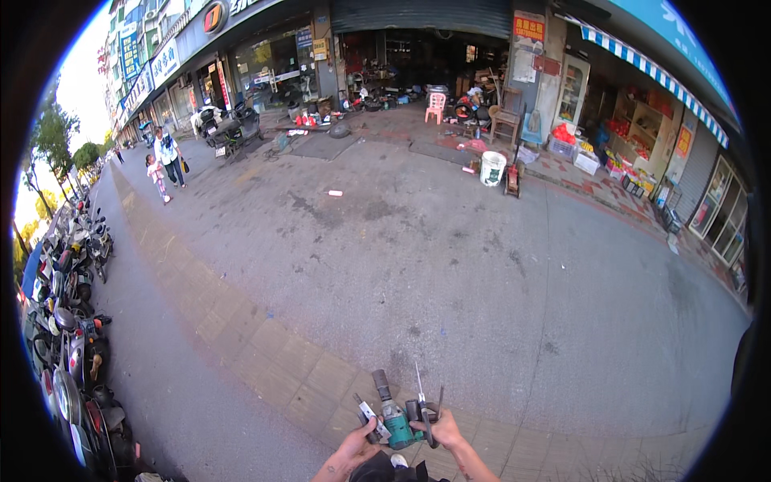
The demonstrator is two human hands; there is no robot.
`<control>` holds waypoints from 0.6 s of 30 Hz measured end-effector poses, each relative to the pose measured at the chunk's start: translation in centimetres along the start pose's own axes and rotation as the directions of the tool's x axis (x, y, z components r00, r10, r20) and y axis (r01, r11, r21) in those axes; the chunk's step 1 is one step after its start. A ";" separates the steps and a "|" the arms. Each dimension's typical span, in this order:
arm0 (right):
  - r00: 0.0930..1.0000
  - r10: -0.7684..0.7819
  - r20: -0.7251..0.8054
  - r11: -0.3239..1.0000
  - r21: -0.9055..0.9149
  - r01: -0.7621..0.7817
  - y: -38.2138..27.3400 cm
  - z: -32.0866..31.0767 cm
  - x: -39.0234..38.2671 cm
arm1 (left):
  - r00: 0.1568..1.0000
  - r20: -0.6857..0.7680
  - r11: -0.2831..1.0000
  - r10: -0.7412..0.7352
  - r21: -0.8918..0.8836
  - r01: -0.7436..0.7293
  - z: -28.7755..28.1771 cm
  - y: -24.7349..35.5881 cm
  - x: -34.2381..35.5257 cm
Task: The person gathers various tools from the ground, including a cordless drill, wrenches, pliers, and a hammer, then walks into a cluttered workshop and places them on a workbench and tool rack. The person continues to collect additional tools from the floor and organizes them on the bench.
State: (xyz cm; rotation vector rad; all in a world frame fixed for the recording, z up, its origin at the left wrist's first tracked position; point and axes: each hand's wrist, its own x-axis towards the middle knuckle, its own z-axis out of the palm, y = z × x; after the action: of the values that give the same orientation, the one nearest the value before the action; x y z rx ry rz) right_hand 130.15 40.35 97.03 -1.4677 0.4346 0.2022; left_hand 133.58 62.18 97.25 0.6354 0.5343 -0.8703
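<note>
My left hand (356,442) grips a silver metal tool (374,424) with dark parts beside it. My right hand (446,430) is closed around several dark tools (427,420), one with a long thin silver shaft pointing up. Between my hands is a teal-and-black power tool (397,426), with a long dark cylindrical socket (381,384) on its front, held out above the pavement at the lower middle. Which fingers bear its weight is hidden. My dark clothing and part of a light shoe show below.
Parked scooters (68,337) line the left side. An adult (167,157) and a child (156,178) walk at the upper left near another scooter (229,132). A cluttered open shopfront (418,72) has a pink chair (436,107), white bucket (492,169) and red jack (511,183); crates (587,161) stand right.
</note>
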 end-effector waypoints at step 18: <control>0.985 -0.054 -0.162 0.996 0.056 0.063 -32.5 -2.3 58.8 | 0.994 0.106 0.987 0.011 0.159 -0.028 24.8 50.3 42.9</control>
State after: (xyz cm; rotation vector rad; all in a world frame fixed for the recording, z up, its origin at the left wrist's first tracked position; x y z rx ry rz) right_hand 195.76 27.07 103.01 -1.4396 0.5225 0.0235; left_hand 202.44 46.78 100.67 0.7361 0.3650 -0.9288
